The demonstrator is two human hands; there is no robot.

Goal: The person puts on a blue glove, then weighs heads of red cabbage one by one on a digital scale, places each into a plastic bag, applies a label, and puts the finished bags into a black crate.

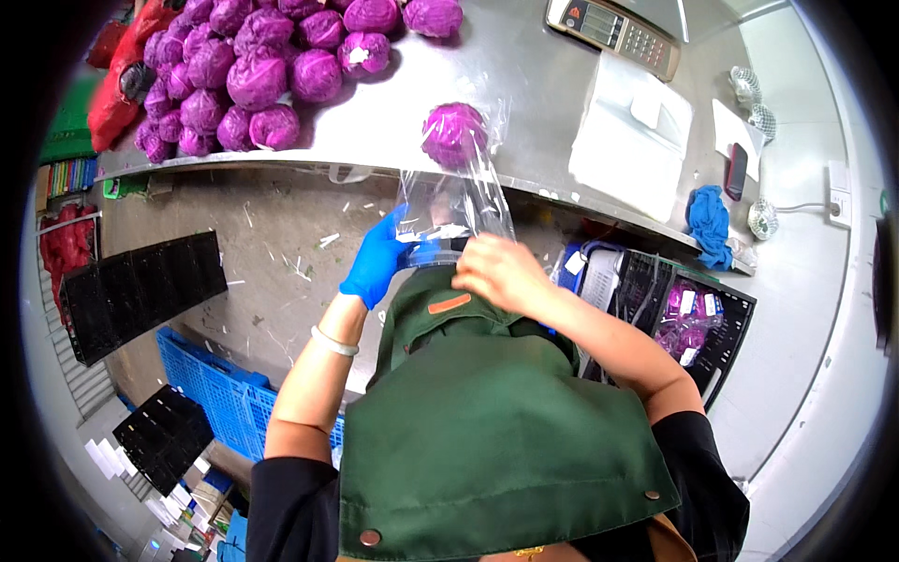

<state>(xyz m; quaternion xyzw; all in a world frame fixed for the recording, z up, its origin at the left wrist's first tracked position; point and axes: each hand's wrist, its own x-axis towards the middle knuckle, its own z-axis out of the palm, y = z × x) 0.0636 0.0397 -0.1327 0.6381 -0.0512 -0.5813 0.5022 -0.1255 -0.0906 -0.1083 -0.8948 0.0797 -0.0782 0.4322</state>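
Note:
A purple cabbage (455, 134) rests near the front edge of the steel table, with clear plastic over or around it. The clear plastic bag or film (459, 199) stretches from the cabbage down over the table's edge toward my body. My left hand (376, 259), in a blue glove, grips its near left edge, with the fingers partly behind the plastic. At the near right edge my bare right hand (501, 270) is closed, fingers curled against the plastic. Whether the cabbage is fully inside a bag I cannot tell.
Several purple cabbages (257, 77) are heaped at the table's far left, beside a red net sack (120, 103). A scale (615, 33), plastic sheets (632, 140), a blue cloth (710, 225) and a phone (737, 171) lie right. Below stands a black crate (735, 347) of wrapped cabbages.

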